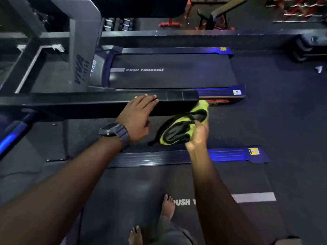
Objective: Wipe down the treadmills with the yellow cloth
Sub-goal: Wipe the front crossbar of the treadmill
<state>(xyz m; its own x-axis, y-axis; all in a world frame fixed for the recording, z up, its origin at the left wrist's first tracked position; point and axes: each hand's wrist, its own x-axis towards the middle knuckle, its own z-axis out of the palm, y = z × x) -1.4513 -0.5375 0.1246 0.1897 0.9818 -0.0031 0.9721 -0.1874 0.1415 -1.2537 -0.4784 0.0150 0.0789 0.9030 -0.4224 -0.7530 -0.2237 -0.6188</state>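
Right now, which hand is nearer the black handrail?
Left. The left hand rests on the black handrail; the right hand holds the yellow cloth just below its end.

The room is dim, with most surfaces dark grey to black. Blue glow lies on the rails (228, 153) just past the right hand (198, 135) and far left of the left hand (138, 117). A warm bright patch falls on the right wrist, and a soft sheen marks the belt (146, 188) below both hands. The cloth (184, 124) is the one vivid colour. Straight lines bow toward the edges, and motion blur softens the frame beyond the left hand.
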